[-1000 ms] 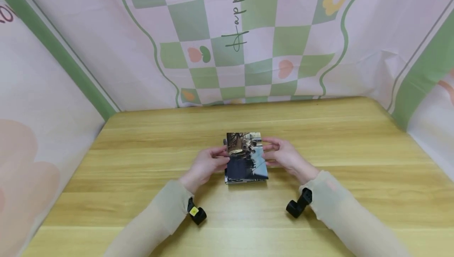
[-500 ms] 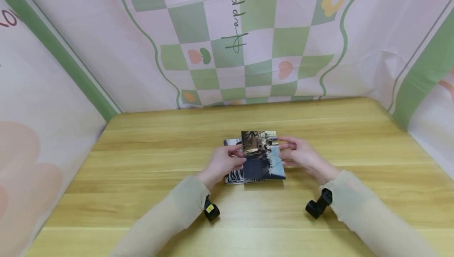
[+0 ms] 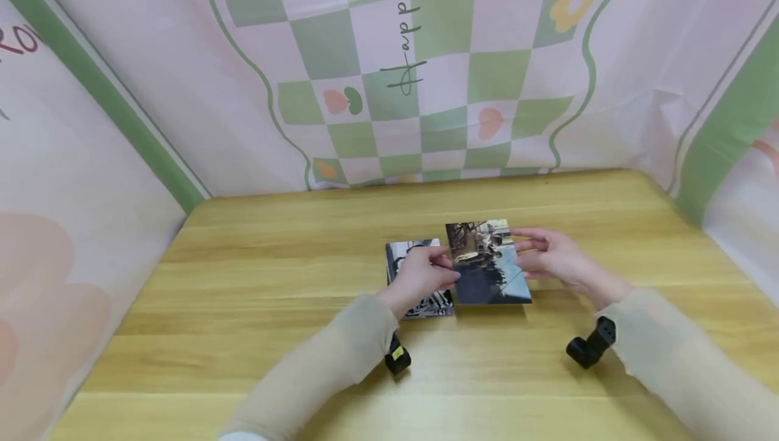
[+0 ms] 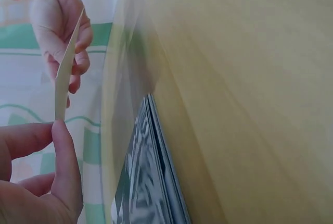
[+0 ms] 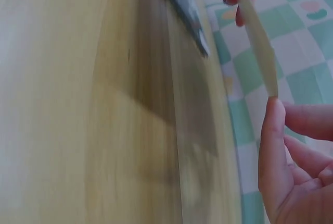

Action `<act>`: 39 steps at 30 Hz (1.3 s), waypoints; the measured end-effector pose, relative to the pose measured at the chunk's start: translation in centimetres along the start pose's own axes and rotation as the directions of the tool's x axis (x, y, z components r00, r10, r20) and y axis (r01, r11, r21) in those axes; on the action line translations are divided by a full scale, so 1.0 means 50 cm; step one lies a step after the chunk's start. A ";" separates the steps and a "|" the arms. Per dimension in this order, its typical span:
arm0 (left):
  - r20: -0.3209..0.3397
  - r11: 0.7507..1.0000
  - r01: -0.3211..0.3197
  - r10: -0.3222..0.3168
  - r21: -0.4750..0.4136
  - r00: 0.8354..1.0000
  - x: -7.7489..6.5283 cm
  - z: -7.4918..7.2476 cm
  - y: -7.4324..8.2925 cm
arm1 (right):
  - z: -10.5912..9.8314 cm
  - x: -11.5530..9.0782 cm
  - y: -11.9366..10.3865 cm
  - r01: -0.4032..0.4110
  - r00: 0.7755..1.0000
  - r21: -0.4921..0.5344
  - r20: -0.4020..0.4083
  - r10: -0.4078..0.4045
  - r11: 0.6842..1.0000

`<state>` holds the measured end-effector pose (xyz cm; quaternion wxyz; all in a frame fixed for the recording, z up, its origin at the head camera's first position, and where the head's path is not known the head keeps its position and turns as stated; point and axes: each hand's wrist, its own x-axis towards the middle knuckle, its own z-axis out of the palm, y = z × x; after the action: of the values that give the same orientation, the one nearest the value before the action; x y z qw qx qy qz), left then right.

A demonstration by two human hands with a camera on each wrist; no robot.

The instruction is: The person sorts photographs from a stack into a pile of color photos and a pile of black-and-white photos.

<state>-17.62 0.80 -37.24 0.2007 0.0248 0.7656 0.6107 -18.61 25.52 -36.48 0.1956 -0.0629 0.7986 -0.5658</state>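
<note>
A colour picture card (image 3: 489,268), dark at the lower left and blue at the right, is held off the table between both hands. My left hand (image 3: 422,275) pinches its left edge between thumb and fingertips. At the opposite edge, my right hand (image 3: 562,262) pinches it the same way. Edge-on in the left wrist view, the card (image 4: 63,83) is thin and slightly bowed. Below and to its left lies a small stack of black-and-white picture cards (image 3: 437,306), partly covered by my left hand. The stack (image 4: 145,177) shows layered edges in the left wrist view.
The wooden table (image 3: 274,333) spreads around the hands. A green-and-white checked cloth (image 3: 389,109) hangs behind its back edge, with more cloth at both sides. Black wrist cameras (image 3: 398,356) sit at the cuffs.
Both hands have carried the colour card to the right and up off the stack. The black-and-white cards beneath have come into view and stay in place.
</note>
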 end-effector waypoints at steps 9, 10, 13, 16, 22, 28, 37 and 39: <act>-0.011 0.999 0.004 -0.005 -0.037 1.000 0.024 0.042 0.011 | -0.039 -0.001 0.022 -0.034 0.999 -0.056 0.006 0.034 0.998; -0.006 0.999 0.006 -0.006 -0.045 1.000 0.026 0.047 0.010 | -0.043 -0.002 0.026 -0.032 0.999 -0.064 0.005 0.033 0.997; 0.008 0.999 0.017 -0.017 -0.048 1.000 0.033 0.063 0.009 | -0.053 -0.004 0.037 -0.030 1.000 -0.095 0.000 0.031 0.995; 0.015 0.999 0.028 -0.027 -0.021 1.000 0.038 0.077 0.005 | -0.061 -0.007 0.047 -0.053 0.999 -0.110 0.001 0.054 0.993; 0.032 0.995 0.016 -0.020 0.103 0.999 0.041 0.099 0.001 | -0.069 -0.010 0.062 -0.095 0.995 -0.131 0.007 0.097 0.987; 0.027 0.954 -0.003 -0.005 0.300 1.000 0.036 0.112 0.007 | -0.064 -0.010 0.067 -0.070 0.998 -0.228 -0.016 0.068 0.971; 0.013 0.873 0.015 -0.024 0.487 1.000 0.036 0.115 0.017 | -0.053 -0.003 0.056 -0.048 0.999 -0.356 -0.041 0.036 0.933; 0.010 0.866 0.020 -0.029 0.499 1.000 0.038 0.116 0.016 | -0.052 -0.002 0.055 -0.054 0.998 -0.358 -0.042 0.042 0.932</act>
<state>-17.56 6.88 -37.98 0.2019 0.0711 0.8959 0.3894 -19.17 28.82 -38.27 0.1811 -0.0686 0.8928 -0.4068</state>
